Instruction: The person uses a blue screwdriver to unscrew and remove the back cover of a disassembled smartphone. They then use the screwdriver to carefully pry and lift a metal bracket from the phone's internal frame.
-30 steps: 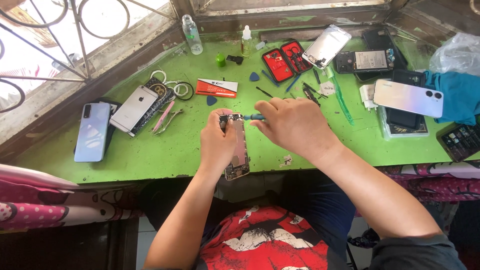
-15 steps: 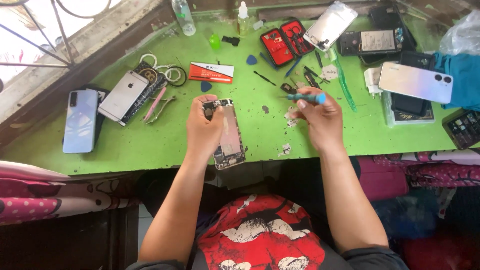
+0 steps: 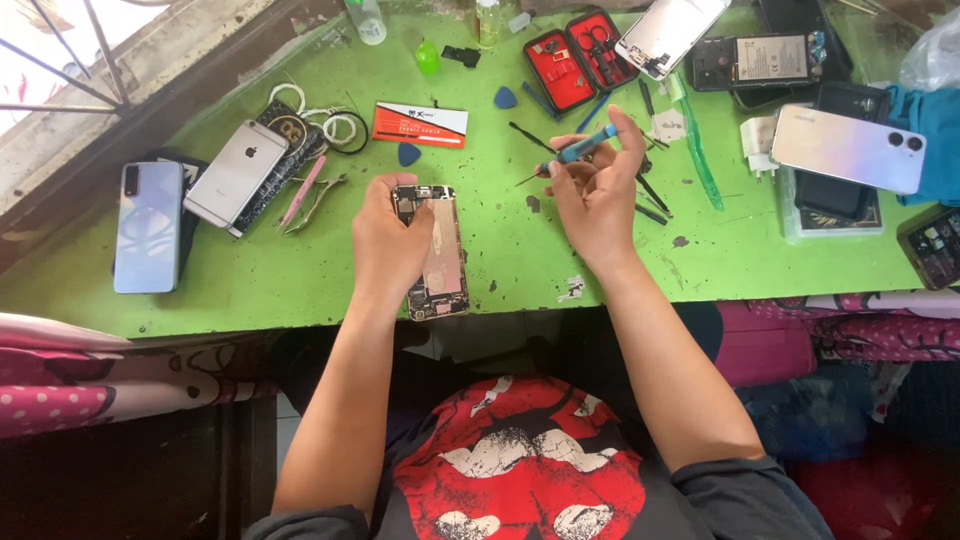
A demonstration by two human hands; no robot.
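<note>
Head view, looking down: I see my left hand (image 3: 388, 245) resting on an opened phone (image 3: 437, 252) that lies flat near the front edge of the green table (image 3: 300, 275), fingers curled together over its left side and upper corner, pinning it in place. My right hand (image 3: 592, 195) is lifted just to the right of the phone and apart from it, thumb and fingertips pinching a blue screwdriver (image 3: 578, 153) whose tip slants down and to the left, above the table. Left of my hands lie a pale blue phone (image 3: 146, 227) and a silver phone (image 3: 236, 172), with tweezers (image 3: 318, 190) just beside them. Farther back sit an orange card (image 3: 420, 124), two blue picks (image 3: 408, 154) and an open red tool case (image 3: 580, 59). To the right, a light-coloured phone (image 3: 848, 148) lies on a dark box, well apart from my hands
</note>
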